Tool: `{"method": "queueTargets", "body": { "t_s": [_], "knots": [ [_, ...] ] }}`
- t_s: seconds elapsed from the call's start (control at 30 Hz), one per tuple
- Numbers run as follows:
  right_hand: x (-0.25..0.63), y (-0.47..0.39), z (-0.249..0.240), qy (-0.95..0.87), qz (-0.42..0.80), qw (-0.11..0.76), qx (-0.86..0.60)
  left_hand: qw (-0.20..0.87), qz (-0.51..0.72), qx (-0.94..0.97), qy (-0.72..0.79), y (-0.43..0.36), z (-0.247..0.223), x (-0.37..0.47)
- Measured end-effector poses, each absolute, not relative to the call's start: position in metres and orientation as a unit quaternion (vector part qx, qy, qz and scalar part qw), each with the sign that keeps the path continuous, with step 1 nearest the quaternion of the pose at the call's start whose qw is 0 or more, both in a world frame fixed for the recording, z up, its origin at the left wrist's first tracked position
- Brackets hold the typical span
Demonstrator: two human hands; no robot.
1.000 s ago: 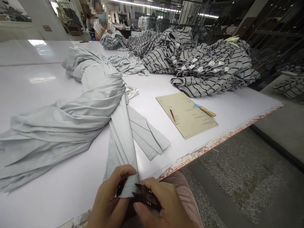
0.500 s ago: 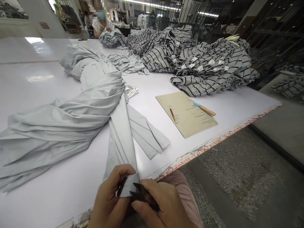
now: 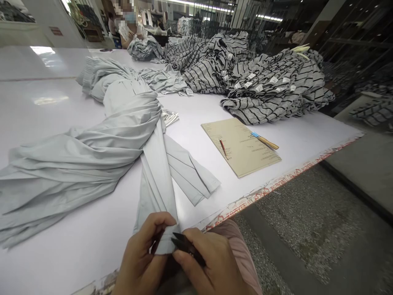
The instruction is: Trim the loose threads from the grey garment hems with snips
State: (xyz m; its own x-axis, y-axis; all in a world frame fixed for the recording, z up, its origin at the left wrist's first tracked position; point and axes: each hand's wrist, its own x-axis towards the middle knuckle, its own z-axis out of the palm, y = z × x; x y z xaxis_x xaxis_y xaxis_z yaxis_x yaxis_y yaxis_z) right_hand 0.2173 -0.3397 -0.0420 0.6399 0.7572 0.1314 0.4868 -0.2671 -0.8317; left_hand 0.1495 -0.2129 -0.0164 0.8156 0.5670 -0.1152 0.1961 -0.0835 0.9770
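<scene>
Near the front edge of the table, my left hand [image 3: 146,254] pinches the hemmed end of a light grey garment [image 3: 156,176], with the thumb and fingers closed round the cloth. The garment's long narrow part runs back from there to a twisted heap on the table. In my right hand [image 3: 211,262] are black thread snips [image 3: 188,248], gripped between thumb and fingers. Their pointed blades face left, close together at the hem's right side. Whether a thread lies between the blades is too small to tell. The lower part of the snips is hidden by my fingers.
Right of the garment lies a tan printed paper [image 3: 239,159] with a red pen [image 3: 223,148] and a wooden-handled tool with a blue end [image 3: 264,140]. Striped grey garments [image 3: 270,90] are heaped behind. A person [image 3: 130,28] is at the far side of the table [image 3: 190,110].
The blades of the thread snips have come together from a wider spread and shifted slightly right. My left hand keeps its hold on the hem, almost unmoved.
</scene>
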Motion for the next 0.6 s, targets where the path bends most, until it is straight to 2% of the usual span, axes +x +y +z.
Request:
{"method": "queueTargets", "body": {
  "t_s": [0.23,0.43,0.6],
  "knots": [
    [0.220,-0.340,-0.043,-0.403,0.180,0.465,-0.768,0.608,0.127,0.737,0.268,-0.207,-0.016,0.148],
    [0.223,-0.336,-0.045,-0.345,0.221,0.535,-0.738,0.641,0.114,0.702,0.290,-0.209,-0.017,0.147],
    [0.242,-0.331,-0.043,-0.283,0.215,0.577,-0.735,0.583,0.136,0.763,0.243,-0.192,-0.013,0.153]
  ]
}}
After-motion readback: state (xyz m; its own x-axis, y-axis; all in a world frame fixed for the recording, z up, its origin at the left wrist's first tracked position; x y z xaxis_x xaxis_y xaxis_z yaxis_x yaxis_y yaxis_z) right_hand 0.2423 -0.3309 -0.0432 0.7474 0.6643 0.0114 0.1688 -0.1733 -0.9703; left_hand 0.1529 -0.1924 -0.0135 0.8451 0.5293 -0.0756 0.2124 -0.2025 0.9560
